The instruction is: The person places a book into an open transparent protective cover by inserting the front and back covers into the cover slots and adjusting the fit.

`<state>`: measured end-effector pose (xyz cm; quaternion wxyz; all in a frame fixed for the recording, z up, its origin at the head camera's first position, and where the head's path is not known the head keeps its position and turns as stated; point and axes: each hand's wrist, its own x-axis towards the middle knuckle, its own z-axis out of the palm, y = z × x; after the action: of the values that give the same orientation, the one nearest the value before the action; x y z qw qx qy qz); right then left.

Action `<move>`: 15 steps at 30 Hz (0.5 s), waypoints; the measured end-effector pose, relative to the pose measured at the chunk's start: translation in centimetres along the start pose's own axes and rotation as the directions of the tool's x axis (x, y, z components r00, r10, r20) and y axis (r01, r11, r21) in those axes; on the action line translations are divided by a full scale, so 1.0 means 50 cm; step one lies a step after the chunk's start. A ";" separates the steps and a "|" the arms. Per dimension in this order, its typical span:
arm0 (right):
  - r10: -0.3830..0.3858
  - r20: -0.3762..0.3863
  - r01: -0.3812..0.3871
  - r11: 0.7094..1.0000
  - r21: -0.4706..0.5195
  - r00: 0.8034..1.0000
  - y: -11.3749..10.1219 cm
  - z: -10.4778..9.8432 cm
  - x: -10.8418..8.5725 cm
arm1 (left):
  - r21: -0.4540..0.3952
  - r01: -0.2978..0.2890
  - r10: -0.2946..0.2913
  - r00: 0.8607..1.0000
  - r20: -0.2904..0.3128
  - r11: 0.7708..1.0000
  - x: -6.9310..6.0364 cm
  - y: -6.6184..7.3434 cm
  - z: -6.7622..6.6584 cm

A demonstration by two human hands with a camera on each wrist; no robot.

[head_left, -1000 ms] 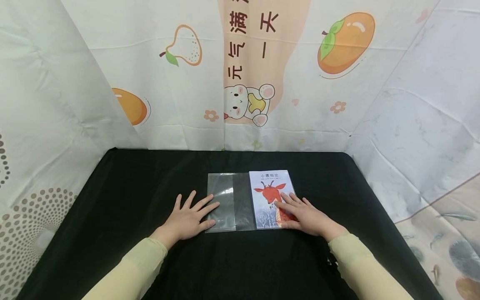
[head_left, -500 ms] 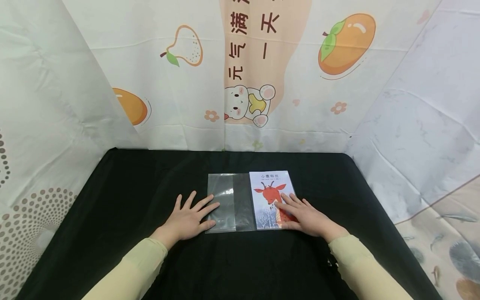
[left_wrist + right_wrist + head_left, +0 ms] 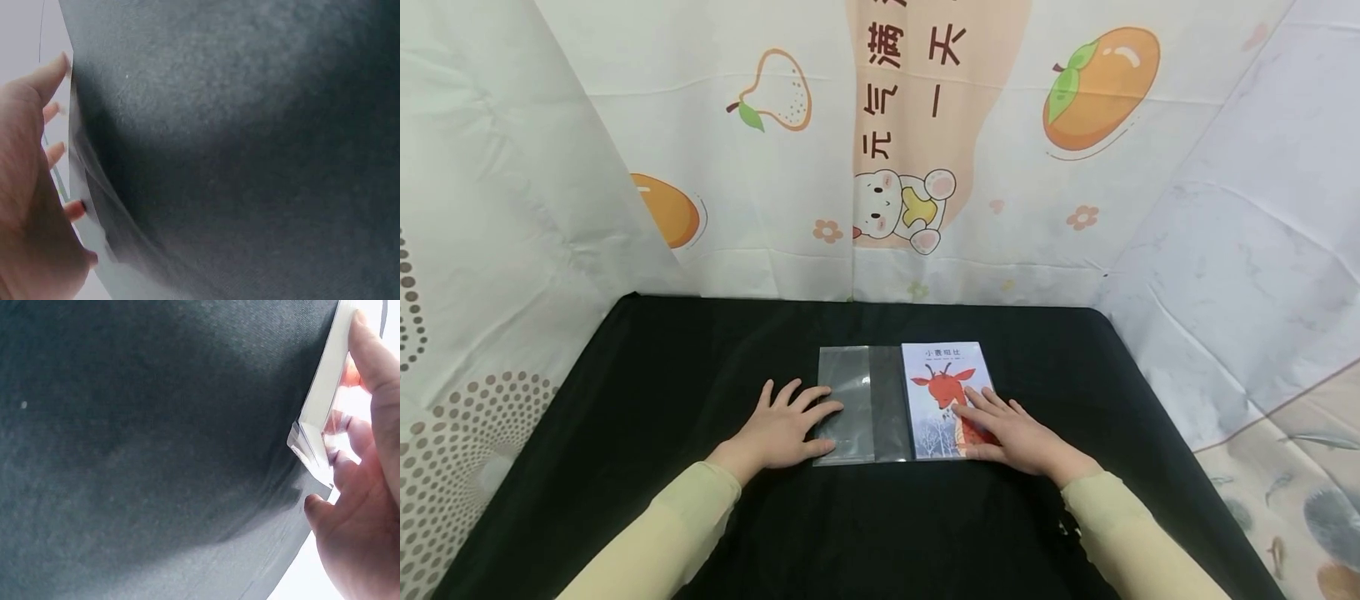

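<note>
A book [image 3: 934, 392] with a red deer on its pale cover lies face up near the middle of the black table. To its left spreads a clear plastic book cover [image 3: 842, 417], whose transparent flap joins the book's side. My left hand [image 3: 778, 432] has its fingers spread, the tips at the plastic's left edge; the left wrist view does not show contact clearly. My right hand [image 3: 1018, 437] rests on the lower right of the book with fingers extended. In the right wrist view, the book's page edge [image 3: 326, 384] shows beside the fingers, with clear plastic [image 3: 300, 447] at its corner.
Black cloth [image 3: 880, 525] covers the table. A white printed curtain [image 3: 1000, 167] hangs behind its far edge, and more pale cloth [image 3: 1247, 250] hangs along both sides. A small unclear object [image 3: 1063, 527] shows by the right sleeve.
The head view has shifted slightly. My left hand has moved a little, and its fingers look slightly more bent. My right hand and the book stay put.
</note>
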<state>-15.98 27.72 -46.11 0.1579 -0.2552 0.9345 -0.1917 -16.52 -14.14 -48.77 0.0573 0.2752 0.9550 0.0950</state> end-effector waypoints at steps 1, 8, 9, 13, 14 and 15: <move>0.003 0.000 -0.003 1.000 0.000 1.000 0.000 -0.001 0.000 | -0.007 -0.003 0.003 1.000 0.008 1.000 0.000 -0.001 -0.002; 0.018 0.008 -0.018 1.000 -0.021 1.000 -0.002 -0.005 0.001 | 0.010 -0.022 0.021 0.998 0.062 1.000 0.002 -0.006 -0.025; 0.019 0.011 -0.019 1.000 -0.022 1.000 -0.003 -0.007 0.002 | 0.016 -0.024 0.023 0.997 0.068 1.000 0.002 -0.006 -0.028; 0.012 0.028 -0.012 1.000 -0.026 1.000 -0.007 -0.015 0.005 | 0.018 -0.025 0.023 0.997 0.069 1.000 0.004 -0.007 -0.038; 0.018 0.033 -0.017 1.000 -0.024 0.999 -0.007 -0.018 0.006 | 0.012 -0.020 0.019 0.998 0.065 1.000 0.004 -0.007 -0.039; 0.023 0.038 -0.022 0.999 -0.023 0.999 -0.008 -0.020 0.007 | 0.004 -0.013 0.012 0.998 0.065 1.000 0.004 -0.008 -0.041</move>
<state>-16.49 27.48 -45.13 0.1748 -0.2500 0.9363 -0.1742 -17.23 -14.66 -46.89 0.0872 0.2842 0.9511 0.0844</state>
